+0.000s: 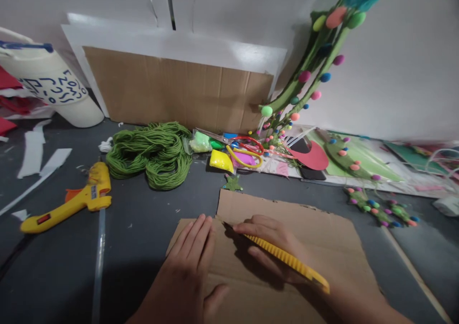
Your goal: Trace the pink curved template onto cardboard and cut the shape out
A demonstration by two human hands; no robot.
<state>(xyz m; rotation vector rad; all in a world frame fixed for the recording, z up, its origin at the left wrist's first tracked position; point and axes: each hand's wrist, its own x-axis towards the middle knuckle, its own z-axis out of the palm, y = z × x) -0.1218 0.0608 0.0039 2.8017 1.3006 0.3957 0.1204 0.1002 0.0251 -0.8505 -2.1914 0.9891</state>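
Note:
A sheet of brown cardboard (322, 228) lies on the dark table in front of me, with a stepped upper left corner. My left hand (193, 257) rests flat on its left part, fingers stretched forward and thumb apart. In my right hand (276, 242) is a yellow utility knife (287, 259), gripped between thumb and fingers. Its blade tip points left and meets the cardboard near the step, just right of my left fingertips. Just beyond the sheet's upper edge lies a small green felt star (233, 183).
At left lie a yellow glue gun (89, 195) with a clear glue stick, and paper strips (34, 151). Behind are green yarn (154, 154), red-and-yellow-handled scissors (247, 147), a pompom-covered green crescent (315, 75), a leaning cardboard panel (179, 89) and a white jug (68, 84). Decorated stars (380, 209) lie right.

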